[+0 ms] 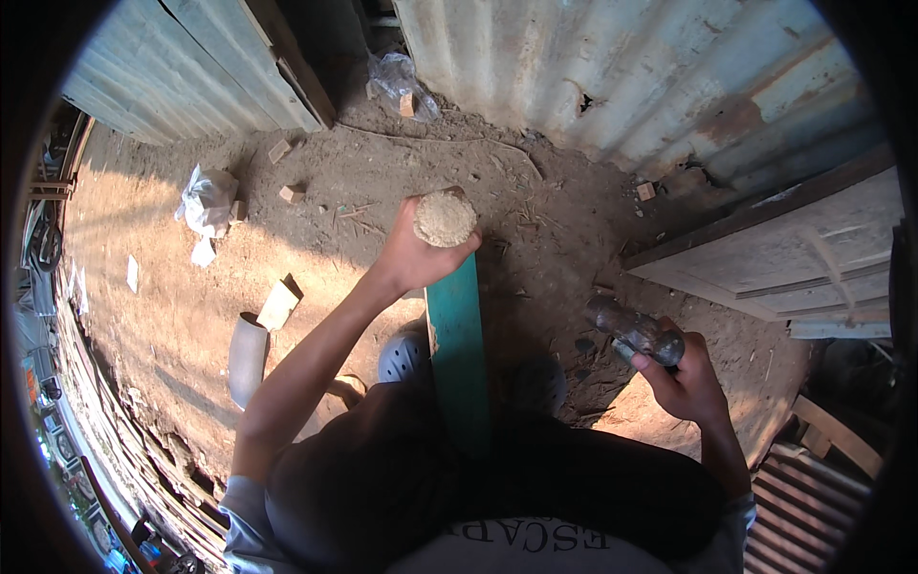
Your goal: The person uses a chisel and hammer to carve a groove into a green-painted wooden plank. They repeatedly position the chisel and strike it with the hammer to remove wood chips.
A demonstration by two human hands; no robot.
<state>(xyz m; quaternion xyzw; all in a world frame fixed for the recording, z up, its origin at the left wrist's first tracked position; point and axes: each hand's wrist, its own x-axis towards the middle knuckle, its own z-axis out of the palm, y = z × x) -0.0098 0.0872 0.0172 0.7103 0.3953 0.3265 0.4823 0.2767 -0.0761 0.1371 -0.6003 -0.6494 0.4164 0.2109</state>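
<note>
My left hand [411,258] is closed round an upright piece of pale wood [445,216], whose rough, round top end faces up at me. Beneath it a green-painted board [454,335] runs toward my body, between my feet in grey-blue clogs [402,362]. On the right, my right hand [684,383] grips a dark metal hammer [631,325], its head held apart from the wood, out to the right of the board. The lower part of the pale piece is hidden behind my hand.
Corrugated metal sheets [631,57] line the back. A wooden panel [755,249] leans at right. On the dirt lie small wood blocks [292,193], plastic bags [206,206], a grey curved piece [247,359] and a pale offcut [277,306]. Long strips [115,402] lie along the left edge.
</note>
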